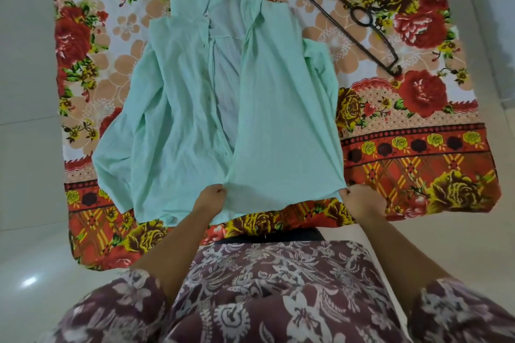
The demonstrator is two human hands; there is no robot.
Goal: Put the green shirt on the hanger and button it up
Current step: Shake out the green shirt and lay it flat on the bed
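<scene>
Floral sheet (418, 172) bears one green shirt (195, 108), hem pinched by left hand (209, 198) and right hand (362, 202), one hanger (362, 28).

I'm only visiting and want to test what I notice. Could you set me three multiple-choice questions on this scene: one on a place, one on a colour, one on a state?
1. Where is the hanger relative to the green shirt?
A) inside it
B) to its right, on the floral sheet
C) underneath it

2. What colour is the hanger?
A) white
B) black
C) red

3. How is the green shirt's front?
A) buttoned up
B) open
C) rolled up

Answers:
1 B: it lies apart from the shirt, on the sheet.
2 B: its frame is black against the flowers.
3 B: the panels are spread apart, and the left hand and right hand pinch one panel's hem.
</scene>
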